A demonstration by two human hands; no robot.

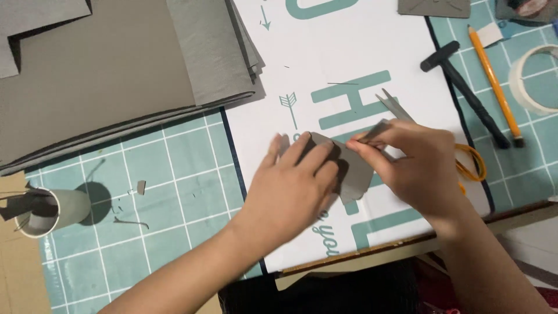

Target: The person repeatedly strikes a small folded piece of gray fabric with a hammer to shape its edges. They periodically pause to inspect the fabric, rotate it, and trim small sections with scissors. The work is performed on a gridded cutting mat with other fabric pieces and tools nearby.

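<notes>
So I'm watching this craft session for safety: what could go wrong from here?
The scissors lie open-bladed right behind the right hand, so a backward move might catch the points. The left hand covers much of the grey card piece, so a fold could go crooked. The pencil could roll.

Teal grid cutting mat (174, 192) covering the table, white printed sheet (360, 58) lying across its middle, grey card stack (104, 75) sitting at top left, cardboard tube (55, 210) lying at left, black hammer (465, 93), orange pencil (494, 75) and tape roll (532, 78) resting at right.
</notes>
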